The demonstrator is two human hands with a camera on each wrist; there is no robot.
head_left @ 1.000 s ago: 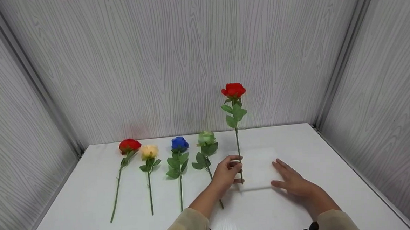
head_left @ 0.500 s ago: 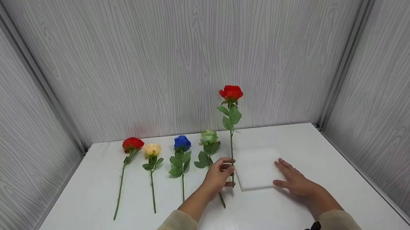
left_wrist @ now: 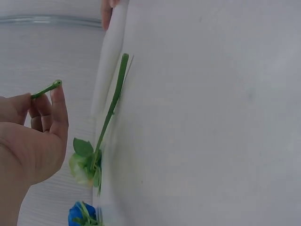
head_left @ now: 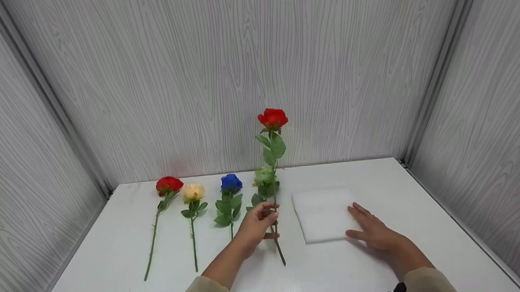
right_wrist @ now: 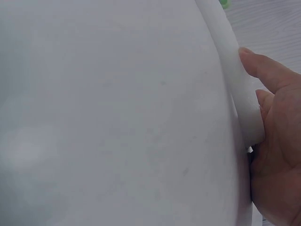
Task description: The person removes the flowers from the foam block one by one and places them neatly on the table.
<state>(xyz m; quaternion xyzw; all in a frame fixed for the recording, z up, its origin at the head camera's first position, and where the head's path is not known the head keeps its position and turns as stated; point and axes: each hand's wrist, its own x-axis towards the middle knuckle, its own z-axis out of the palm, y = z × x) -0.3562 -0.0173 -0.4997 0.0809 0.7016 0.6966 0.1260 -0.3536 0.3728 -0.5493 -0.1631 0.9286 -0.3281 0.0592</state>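
My left hand [head_left: 252, 231] pinches the stem of a red rose [head_left: 273, 117] and holds it upright over a green rose [head_left: 264, 176] that lies on the table. In the left wrist view the lower end of the held stem [left_wrist: 47, 89] pokes out between thumb and fingers. To the right lies a flat white foam-like slab [head_left: 325, 214]. Against its right edge rests my right hand [head_left: 376, 232], fingers spread. From the right wrist view, the thumb touches the side of the slab [right_wrist: 242, 99].
Left of the hands, another red rose [head_left: 168, 185], a yellow rose [head_left: 193, 192] and a blue rose [head_left: 231, 183] lie in a row on the white table [head_left: 101, 252]. A grey wood-patterned panel [head_left: 221, 77] stands behind, with more panels at both sides.
My left hand has moved left with the upright red rose, from the slab's left edge to over the green rose. My right hand has stayed at the slab's right edge.
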